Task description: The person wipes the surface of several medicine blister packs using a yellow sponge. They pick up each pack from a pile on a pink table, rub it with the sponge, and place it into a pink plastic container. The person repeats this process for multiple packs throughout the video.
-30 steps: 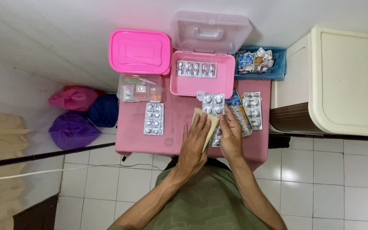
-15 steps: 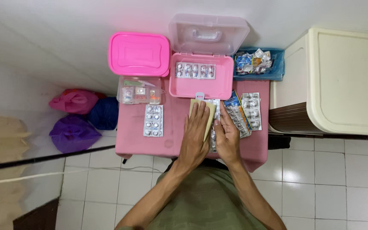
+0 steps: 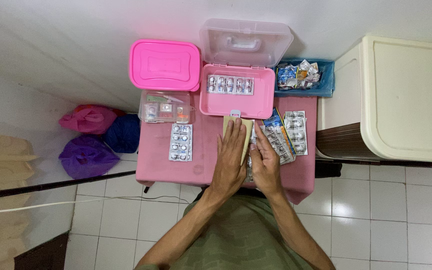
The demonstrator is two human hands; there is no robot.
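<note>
My left hand (image 3: pixel 230 156) lies flat, fingers together, on a beige packet (image 3: pixel 246 131) on the pink table (image 3: pixel 161 167). Right beside it, my right hand (image 3: pixel 265 162) rests on a pile of silver blister strips (image 3: pixel 279 141), fingers pointing up the table. Just beyond the fingertips stands an open pink box (image 3: pixel 236 98) with a row of blister packs (image 3: pixel 229 84) inside and its clear lid (image 3: pixel 246 43) tipped back. A separate stack of blister packs (image 3: pixel 181 142) lies to the left of my left hand.
A shut pink box (image 3: pixel 165 65) and a clear plastic container (image 3: pixel 166 106) sit at the table's back left. A blue tray (image 3: pixel 325 85) of sachets is at back right. A cream cabinet (image 3: pixel 406 100) stands right; coloured bags (image 3: pixel 88 145) lie on the floor left.
Both hands slid a little toward me over the packet and strips. The blister packs near the box front are now under or beside my hands.
</note>
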